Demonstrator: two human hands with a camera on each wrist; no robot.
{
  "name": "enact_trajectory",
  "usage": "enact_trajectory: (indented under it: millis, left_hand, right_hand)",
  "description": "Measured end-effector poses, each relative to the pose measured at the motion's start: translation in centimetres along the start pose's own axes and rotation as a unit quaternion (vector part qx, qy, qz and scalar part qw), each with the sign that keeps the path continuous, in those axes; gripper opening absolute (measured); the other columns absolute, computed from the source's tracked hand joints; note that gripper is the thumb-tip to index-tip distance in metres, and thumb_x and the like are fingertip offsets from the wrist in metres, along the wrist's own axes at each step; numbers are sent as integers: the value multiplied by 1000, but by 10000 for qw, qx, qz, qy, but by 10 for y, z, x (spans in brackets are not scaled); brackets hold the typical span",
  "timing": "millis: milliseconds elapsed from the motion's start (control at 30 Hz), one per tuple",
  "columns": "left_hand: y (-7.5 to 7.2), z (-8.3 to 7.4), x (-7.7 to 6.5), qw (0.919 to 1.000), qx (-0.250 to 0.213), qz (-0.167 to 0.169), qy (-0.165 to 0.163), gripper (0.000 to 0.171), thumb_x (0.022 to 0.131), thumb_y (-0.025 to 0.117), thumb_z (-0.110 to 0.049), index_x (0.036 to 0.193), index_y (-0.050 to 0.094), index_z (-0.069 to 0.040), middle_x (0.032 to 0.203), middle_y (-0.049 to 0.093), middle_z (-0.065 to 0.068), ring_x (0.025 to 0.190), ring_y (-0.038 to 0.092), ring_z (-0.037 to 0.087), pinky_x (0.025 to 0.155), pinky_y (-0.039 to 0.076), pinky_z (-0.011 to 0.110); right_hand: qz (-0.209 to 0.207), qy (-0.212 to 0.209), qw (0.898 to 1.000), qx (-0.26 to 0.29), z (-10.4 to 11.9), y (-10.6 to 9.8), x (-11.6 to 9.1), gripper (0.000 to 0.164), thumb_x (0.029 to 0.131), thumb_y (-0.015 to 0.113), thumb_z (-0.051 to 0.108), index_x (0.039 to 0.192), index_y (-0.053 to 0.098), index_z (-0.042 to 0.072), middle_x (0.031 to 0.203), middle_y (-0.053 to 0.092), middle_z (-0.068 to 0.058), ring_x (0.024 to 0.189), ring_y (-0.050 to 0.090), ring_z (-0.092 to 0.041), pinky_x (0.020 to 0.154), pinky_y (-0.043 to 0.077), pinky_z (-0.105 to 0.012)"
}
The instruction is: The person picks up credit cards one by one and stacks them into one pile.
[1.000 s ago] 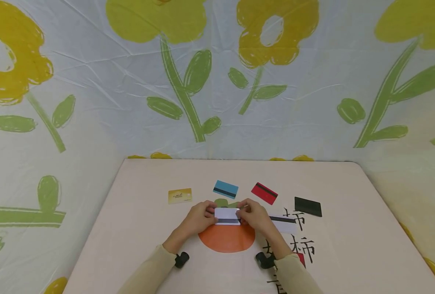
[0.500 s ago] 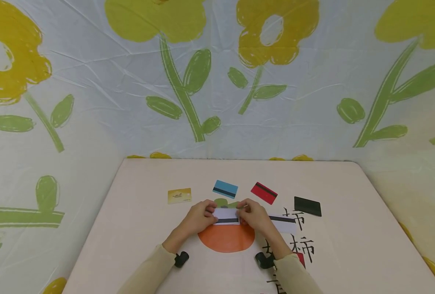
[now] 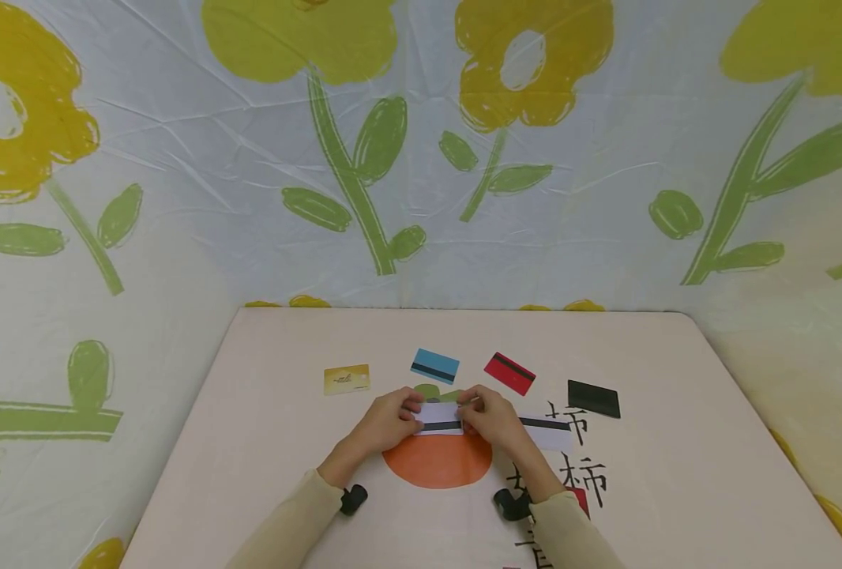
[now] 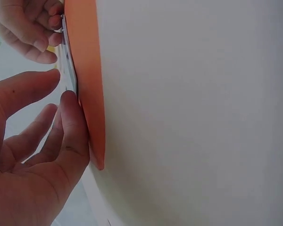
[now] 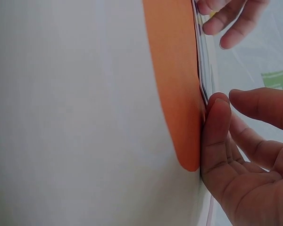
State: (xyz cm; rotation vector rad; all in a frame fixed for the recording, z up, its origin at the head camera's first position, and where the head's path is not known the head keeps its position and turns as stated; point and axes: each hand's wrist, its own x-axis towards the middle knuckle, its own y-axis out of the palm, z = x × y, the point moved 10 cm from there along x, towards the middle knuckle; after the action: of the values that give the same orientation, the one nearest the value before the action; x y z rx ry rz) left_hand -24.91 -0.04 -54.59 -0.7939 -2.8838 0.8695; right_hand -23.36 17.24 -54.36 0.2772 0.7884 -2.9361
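Observation:
A white card (image 3: pixel 440 412) with a dark stripe lies level over the orange persimmon print. My left hand (image 3: pixel 389 421) pinches its left end, thumb at the near corner and a finger at the far one. At the right end my right hand (image 3: pixel 490 417) holds it with thumb and forefinger, the other fingers loosely curled. Seen edge-on in the right wrist view, the card edge (image 5: pixel 202 61) shows thin layers; I cannot tell how many cards are there. The thumb (image 4: pixel 74 117) touches the card's end in the left wrist view.
Along the back lie a gold card (image 3: pixel 346 379), a blue card (image 3: pixel 435 366), a red card (image 3: pixel 509 374) and a black card (image 3: pixel 594 399). Another white striped card (image 3: pixel 549 433) is partly behind my right wrist. A red item (image 3: pixel 579 499) shows beside the right sleeve. Black characters are printed nearby.
The stripe on the held card looks darker than a second ago, as if its tilt shifted slightly. Both hands stay at its ends; the other cards have not moved.

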Motion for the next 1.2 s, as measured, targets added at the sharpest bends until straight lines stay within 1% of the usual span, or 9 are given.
enact_trajectory:
  millis: [133,267,367,533,733,833,967,1067,1200]
  left_hand:
    - [2,-5,2,9988,454,58,188,42,87,75,-5,127,62,-3,108,57,10,88,55,16,77,50,27]
    - [4,-9,3,9965,741,117,363,44,86,77,-4,128,63,-5,108,53,9,84,50,14,72,46,24]
    - [5,-11,4,9955,795,165,487,44,85,77,-3,127,62,-5,110,54,9,84,50,13,73,46,25]
    - [5,-12,6,9943,867,226,574,45,85,77,-3,127,62,-7,111,55,6,84,51,13,74,46,25]
    - [2,-11,4,9949,828,134,565,45,85,76,-3,127,63,-9,108,56,4,85,51,13,74,47,26]
    - [-6,-10,0,9962,660,7,567,45,86,75,-4,129,63,-9,110,56,6,86,52,16,73,48,27]
    - [-28,-4,-6,9973,454,-242,534,45,86,73,-4,129,61,-7,115,57,9,90,54,19,77,49,30]
    - [-49,9,-12,9974,396,-490,343,42,87,73,-5,127,62,-8,117,59,9,93,55,18,82,50,33]
    - [-78,28,-21,9948,428,-917,142,41,86,76,-5,125,63,-8,117,62,8,93,58,17,84,50,36]
  right_hand:
    - [15,2,10000,-1,-1,0,0,17,94,68,8,110,65,3,75,61,-5,66,58,-19,64,52,-31]
    - [29,-21,10000,13,-2,0,0,16,94,68,8,110,65,4,75,62,-4,67,58,-19,65,53,-32]
    - [29,-38,10000,15,-2,0,1,16,94,68,8,110,65,4,76,62,-5,67,59,-19,65,53,-32]
    - [38,-80,9999,53,-1,0,1,16,94,68,7,109,65,4,75,62,-5,66,58,-20,63,52,-31]
    - [36,-127,9999,42,-1,1,2,15,94,68,7,108,65,4,74,61,-5,65,57,-20,62,50,-31]
    - [16,-150,9999,-34,2,2,3,16,94,69,7,109,65,4,74,61,-6,65,57,-20,61,49,-31]
    - [-97,-229,9996,-140,12,1,6,17,93,69,8,109,66,4,79,62,-5,66,58,-21,61,50,-31]
    - [-136,-400,9989,-212,24,3,11,17,93,69,10,110,66,5,85,64,-4,68,59,-19,63,52,-31]
    - [1,-690,9974,-216,41,14,21,19,94,69,12,111,66,4,86,65,-3,71,62,-17,65,54,-32]
